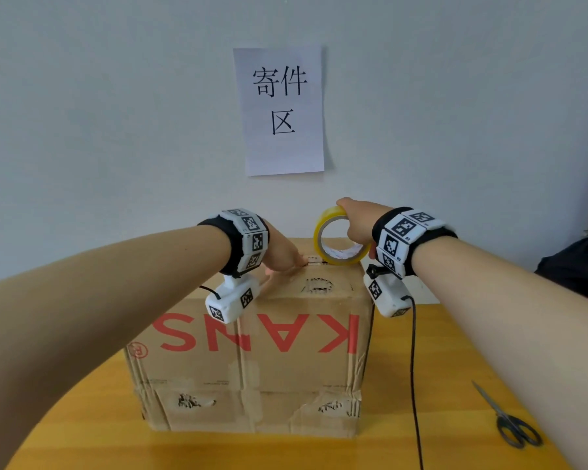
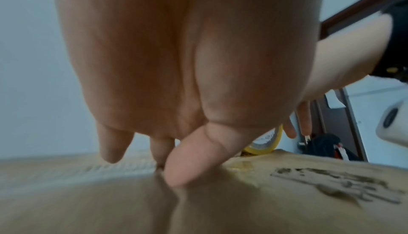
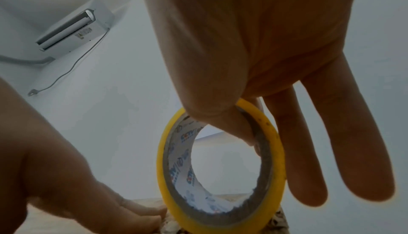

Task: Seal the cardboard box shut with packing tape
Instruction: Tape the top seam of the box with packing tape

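Right grip: the right hand [image 1: 358, 223] pinches the tape roll [image 1: 340, 236] at its top, thumb inside the core and a finger on the outer yellow band; the other fingers [image 3: 344, 133] hang straight beside the roll.
Left grip: the left hand [image 1: 282, 254] holds nothing; its thumb [image 2: 192, 157] and fingertips press down on the top of the cardboard box [image 1: 252, 351], just left of the roll.
Count: one tape roll, one box, one pair of scissors [image 1: 510, 422], one paper sign [image 1: 280, 110], two hands.
Tape roll: stands on edge on the far part of the box top, directly under the right grip, its open core facing the person.
Box: below both grips, resting on the yellow bench [image 1: 421, 385]; the near face shows red letters upside down and torn patches where labels were peeled.
Strip: a short glossy piece seems to lie on the box top between the left thumb and the roll; whether it is joined to the roll I cannot tell.
Scissors: on the bench, well apart from the right grip, near and to the right of it, blades shut.
In the way: the right wrist camera and its black cable [image 1: 413, 351] hang beside the right edge of the box.
Behind the grips: a pale wall with the paper sign above the roll.
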The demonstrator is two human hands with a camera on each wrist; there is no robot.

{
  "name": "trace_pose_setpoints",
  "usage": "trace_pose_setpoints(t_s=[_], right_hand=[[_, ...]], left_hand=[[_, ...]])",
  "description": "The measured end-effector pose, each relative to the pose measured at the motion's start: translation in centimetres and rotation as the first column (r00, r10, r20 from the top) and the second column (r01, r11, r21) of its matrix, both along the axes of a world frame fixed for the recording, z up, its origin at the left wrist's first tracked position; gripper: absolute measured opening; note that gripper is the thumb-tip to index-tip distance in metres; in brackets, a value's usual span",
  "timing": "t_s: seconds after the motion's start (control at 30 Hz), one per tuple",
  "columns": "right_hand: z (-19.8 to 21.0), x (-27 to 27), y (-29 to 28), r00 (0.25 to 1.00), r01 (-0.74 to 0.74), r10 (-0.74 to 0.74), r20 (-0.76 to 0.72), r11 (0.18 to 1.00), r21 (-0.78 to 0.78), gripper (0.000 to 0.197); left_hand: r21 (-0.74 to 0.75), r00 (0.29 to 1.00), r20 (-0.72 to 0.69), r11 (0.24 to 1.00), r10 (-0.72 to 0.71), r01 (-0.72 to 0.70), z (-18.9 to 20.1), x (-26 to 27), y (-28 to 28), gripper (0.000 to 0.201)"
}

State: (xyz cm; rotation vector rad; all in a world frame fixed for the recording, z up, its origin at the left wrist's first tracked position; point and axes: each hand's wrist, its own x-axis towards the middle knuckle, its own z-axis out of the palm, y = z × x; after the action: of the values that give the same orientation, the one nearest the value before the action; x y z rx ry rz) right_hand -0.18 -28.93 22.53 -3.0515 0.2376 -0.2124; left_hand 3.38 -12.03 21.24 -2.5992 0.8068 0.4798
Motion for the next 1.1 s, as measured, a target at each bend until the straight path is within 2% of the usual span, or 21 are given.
trace_pose_setpoints(t_s=[0.07,0.17,0.2,0.27,0.4,0.47,0.57,0.7,0.83,1.1], right_hand=[[0.0,0.1,0.1,1.000,0.011,-0.011,-0.006,1.000,-0.004,0.050],[0.0,0.0,0.0,1.000,0.030,-0.030,-0.007,1.000,0.007,0.049],[0.0,-0.1,0.1,0.999,0.035,-0.035,-0.003,0.999,0.012,0.048],[-0.1,-0.1,0.2,0.999,0.043,-0.044,0.004,0.999,0.018,0.048],[0.0,-0.2,0.4,0.998,0.055,-0.055,-0.004,0.998,0.014,0.047],[0.0,-0.3,0.4,0.999,0.049,-0.049,-0.007,0.999,0.019,0.047],[-0.1,-0.3,0.5,0.999,0.043,-0.043,0.000,0.999,0.018,0.048],[-0.1,-0.4,0.7,0.999,0.042,-0.042,0.004,0.999,0.017,0.047],[-0.2,-0.6,0.6,0.999,0.046,-0.047,0.012,0.998,0.030,0.048],[-0.5,-0.5,0.5,0.999,0.031,-0.032,0.022,0.999,0.030,0.047]], left_hand=[[-0.160,0.997,-0.015,0.984,0.076,-0.077,-0.4,0.1,1.3,0.054],[-0.197,0.989,-0.038,0.969,0.142,-0.147,-0.6,-0.8,2.0,0.055],[-0.148,0.983,-0.039,0.972,0.179,-0.182,-0.5,-0.7,2.2,0.054],[0.013,0.985,0.058,0.986,0.163,-0.164,0.0,-0.5,2.4,0.060],[0.262,0.974,0.203,0.953,0.101,-0.154,-0.1,0.3,4.7,0.031],[0.279,0.958,0.263,0.941,0.116,-0.191,-0.4,0.8,6.2,0.026],[0.254,0.948,0.273,0.939,0.161,-0.232,-0.4,1.3,7.4,0.034],[0.241,0.953,0.280,0.952,0.116,-0.186,-0.2,0.7,6.6,0.041],[0.213,0.974,0.220,0.971,0.063,-0.111,0.0,-0.1,4.8,0.050],[0.023,0.994,0.059,0.995,-0.095,0.094,-0.2,-0.8,1.2,0.050]])
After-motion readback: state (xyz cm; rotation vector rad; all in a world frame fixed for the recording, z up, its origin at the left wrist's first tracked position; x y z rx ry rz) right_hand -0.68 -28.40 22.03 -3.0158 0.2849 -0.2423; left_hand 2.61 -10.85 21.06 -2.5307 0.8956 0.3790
